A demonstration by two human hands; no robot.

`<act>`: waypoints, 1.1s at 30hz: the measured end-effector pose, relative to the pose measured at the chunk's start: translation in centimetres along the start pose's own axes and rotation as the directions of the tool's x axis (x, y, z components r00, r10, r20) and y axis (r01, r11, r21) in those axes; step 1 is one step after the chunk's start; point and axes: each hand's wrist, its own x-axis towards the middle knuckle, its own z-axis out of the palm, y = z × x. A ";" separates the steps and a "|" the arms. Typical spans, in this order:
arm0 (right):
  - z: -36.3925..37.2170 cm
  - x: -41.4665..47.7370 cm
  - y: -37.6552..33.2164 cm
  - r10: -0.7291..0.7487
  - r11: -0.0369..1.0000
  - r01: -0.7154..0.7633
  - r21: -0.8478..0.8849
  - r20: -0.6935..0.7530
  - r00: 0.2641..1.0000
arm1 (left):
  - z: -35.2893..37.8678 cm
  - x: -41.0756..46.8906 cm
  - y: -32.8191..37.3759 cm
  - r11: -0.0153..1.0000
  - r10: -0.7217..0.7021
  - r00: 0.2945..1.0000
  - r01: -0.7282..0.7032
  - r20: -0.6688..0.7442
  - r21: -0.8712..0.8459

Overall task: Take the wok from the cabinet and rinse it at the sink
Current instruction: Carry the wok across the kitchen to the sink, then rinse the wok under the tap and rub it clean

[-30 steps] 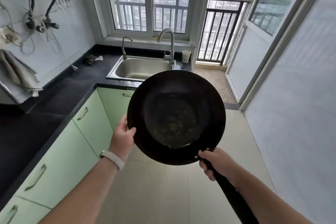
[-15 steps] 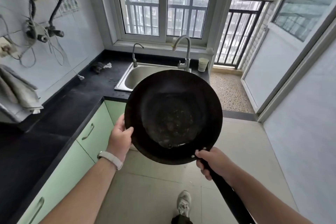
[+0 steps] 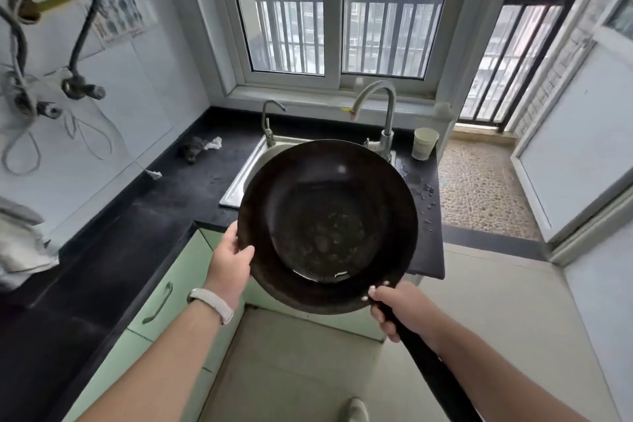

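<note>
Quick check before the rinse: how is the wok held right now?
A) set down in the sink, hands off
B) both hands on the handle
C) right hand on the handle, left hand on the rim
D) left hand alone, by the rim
C: the right hand grips the black handle and the left hand holds the left rim of the wok, which is in the air, not set down in the sink.

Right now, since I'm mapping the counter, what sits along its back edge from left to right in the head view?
Crumpled rag → small tap → tall faucet → paper cup.
</note>
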 end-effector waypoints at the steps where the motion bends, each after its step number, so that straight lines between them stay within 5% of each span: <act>1: -0.6 1.1 -0.8 0.001 1.000 -0.001 -0.001 0.008 1.000 | 0.5 1.1 0.3 1.000 0.003 1.000 -0.003 -0.003 0.004; 14: -2.2 12.4 -6.8 0.118 0.993 -0.118 -0.013 0.020 0.993 | 1.4 13.9 -0.1 0.994 -0.106 0.994 0.106 -0.003 -0.023; 24: 2.0 22.6 -12.6 0.272 0.961 -0.268 0.062 -0.073 0.960 | -0.4 28.6 -0.8 0.968 -0.237 0.962 0.245 0.135 -0.046; 33: 4.1 27.4 -14.8 0.346 0.933 -0.325 0.157 -0.134 0.929 | -0.7 37.8 -2.1 0.946 -0.322 0.911 0.304 0.257 0.110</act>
